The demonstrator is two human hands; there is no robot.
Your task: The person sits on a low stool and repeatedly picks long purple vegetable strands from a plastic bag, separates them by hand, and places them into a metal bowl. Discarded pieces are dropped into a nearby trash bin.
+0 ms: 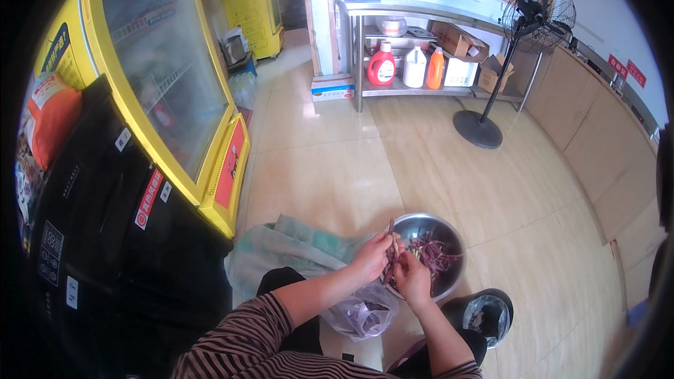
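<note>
A few long purple beans (391, 260) are held between my two hands, above the near left rim of a round stainless steel bowl (457, 273). My left hand (375, 257) grips them from the upper left. Lower down, my right hand (413, 278) has its thumb and fingers closed on the same beans. Inside the bowl lies a loose heap of purple bean pieces (433, 253). On the floor below my left forearm sits a clear plastic bag (368, 318) with more purple beans in it.
A green translucent sack (295, 245) lies left of the bowl. A lined waste bin (487, 316) stands at my right knee. Black appliance (131, 252) and yellow fridge (221, 179) border my left; a fan (487, 121) and a metal shelf (410, 92) stand ahead.
</note>
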